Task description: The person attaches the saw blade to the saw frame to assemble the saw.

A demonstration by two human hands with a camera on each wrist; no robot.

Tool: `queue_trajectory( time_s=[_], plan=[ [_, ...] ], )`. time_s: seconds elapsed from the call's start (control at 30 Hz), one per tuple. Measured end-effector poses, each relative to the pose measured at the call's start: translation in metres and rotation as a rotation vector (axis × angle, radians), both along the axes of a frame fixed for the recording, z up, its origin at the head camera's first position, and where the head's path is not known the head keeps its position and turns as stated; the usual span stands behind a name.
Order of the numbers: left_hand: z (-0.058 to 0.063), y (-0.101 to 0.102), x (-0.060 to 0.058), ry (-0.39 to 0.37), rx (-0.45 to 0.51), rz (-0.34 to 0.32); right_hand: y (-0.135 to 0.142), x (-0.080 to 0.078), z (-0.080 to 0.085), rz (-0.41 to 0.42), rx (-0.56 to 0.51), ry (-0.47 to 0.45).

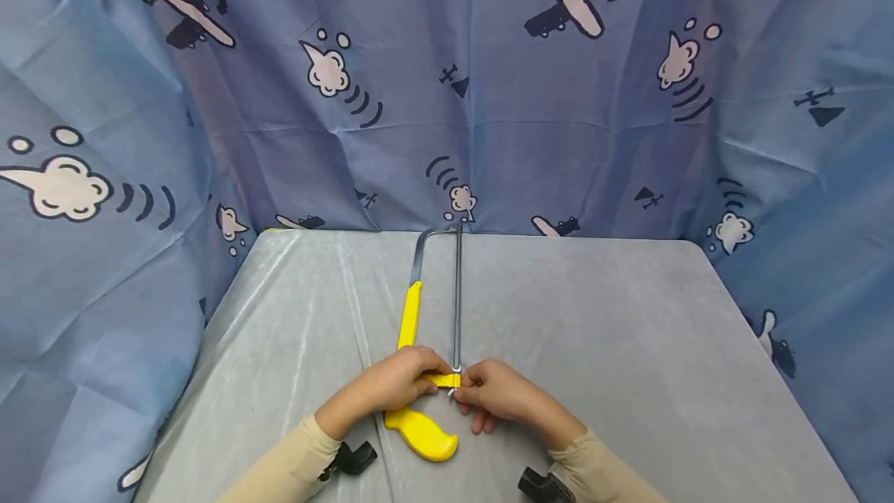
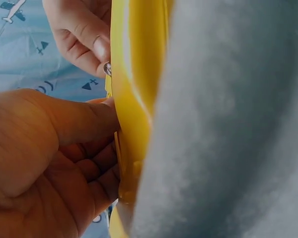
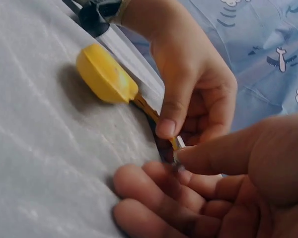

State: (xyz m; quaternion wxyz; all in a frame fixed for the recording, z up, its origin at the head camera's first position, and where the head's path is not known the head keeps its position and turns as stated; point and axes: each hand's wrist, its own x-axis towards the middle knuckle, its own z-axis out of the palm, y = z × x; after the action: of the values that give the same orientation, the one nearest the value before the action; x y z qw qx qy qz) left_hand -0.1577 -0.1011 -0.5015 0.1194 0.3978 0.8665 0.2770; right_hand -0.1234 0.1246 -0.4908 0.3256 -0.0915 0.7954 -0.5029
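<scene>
A hacksaw with a yellow handle (image 1: 422,438) lies on the table, its grey frame end pointing away from me. Its blade (image 1: 457,301) runs along the right side. My left hand (image 1: 391,380) grips the yellow frame near the handle, thumb on top, as the left wrist view also shows. At the near end of the blade, my right hand (image 1: 508,396) pinches a small metal wing nut (image 3: 177,157) between thumb and forefinger; its other fingers are loosely bent beside the tabletop. The fingertips partly cover the nut.
The table (image 1: 594,317) has a grey cloth-like cover. A blue curtain (image 1: 419,138) printed with planes and clouds stands behind it and along both sides. Black wrist devices (image 1: 356,458) sit on both beige sleeves.
</scene>
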Motion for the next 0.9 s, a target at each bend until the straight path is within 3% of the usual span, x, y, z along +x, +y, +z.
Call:
queue_trajectory(
  time_s=[0.13,0.33,0.73,0.9],
  plan=[
    [-0.002,0.0025,0.0027,0.013,-0.003,-0.005,0.0032,0.0028,-0.0012,-0.002,-0.022,-0.006],
    [-0.0034,0.0031,0.0037,0.02,0.003,0.003,0.0018,0.0062,-0.0017,-0.004,0.053,0.06],
    [-0.0015,0.0021,0.0073,-0.018,-0.007,0.023,0.0007,0.0077,-0.001,0.002,0.012,-0.034],
    [-0.0007,0.0034,0.0062,0.021,-0.007,0.026,-0.0005,0.0084,0.0024,0.006,0.063,0.066]
  ],
)
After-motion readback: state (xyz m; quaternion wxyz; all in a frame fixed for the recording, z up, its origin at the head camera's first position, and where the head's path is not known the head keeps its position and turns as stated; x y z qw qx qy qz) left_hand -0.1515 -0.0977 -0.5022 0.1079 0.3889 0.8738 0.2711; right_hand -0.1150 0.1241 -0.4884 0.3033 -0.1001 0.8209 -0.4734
